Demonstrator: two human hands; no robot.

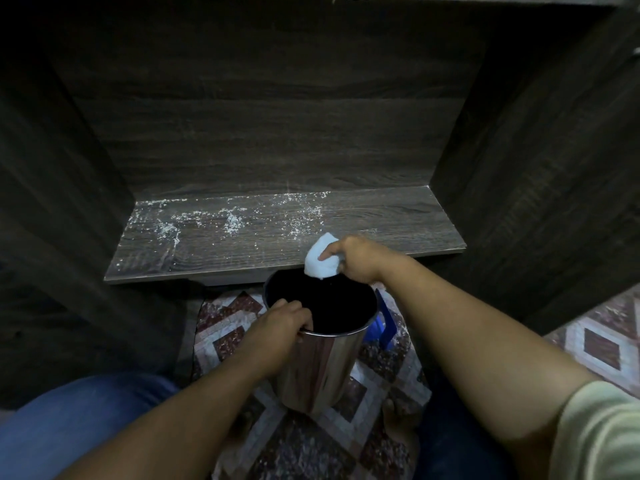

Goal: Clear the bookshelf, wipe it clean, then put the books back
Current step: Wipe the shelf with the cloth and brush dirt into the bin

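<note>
The dark wooden shelf board point(381, 216) lies bare of books, with white dust and crumbs scattered over its left and middle parts. My right hand point(356, 258) grips a folded white cloth point(320, 258) at the shelf's front edge, right above the mouth of a steel bin point(318, 362). My left hand point(284, 323) grips the bin's near-left rim and holds the bin just below the shelf edge. The bin's inside looks black.
Dark wooden side panels point(62, 209) wall the shelf in on the left and right, with a back panel point(263, 109) behind. A blue plastic object point(382, 327) shows behind the bin. Patterned floor tiles point(602, 344) lie below, and my blue-clad knee point(69, 424) is at the lower left.
</note>
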